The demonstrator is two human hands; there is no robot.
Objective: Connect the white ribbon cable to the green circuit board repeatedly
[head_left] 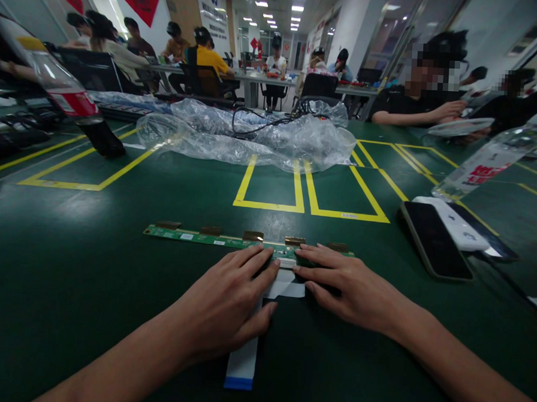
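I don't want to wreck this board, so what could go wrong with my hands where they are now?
The flat white cable runs under your left hand, so a sideways drag might tug it askew near the white connector. Brown tabs project from the far edge of the green circuit board, some close to your right hand, and could get bent if it pushes forward.

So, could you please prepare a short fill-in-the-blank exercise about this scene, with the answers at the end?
1. The left hand and the right hand have fingers on a board whose main colour is ____.
2. The ribbon has a near end coloured ____.
3. The tape on the table is ____.
4. The phone lies nearer to the ____ hand.

Missing words: green; blue; yellow; right.
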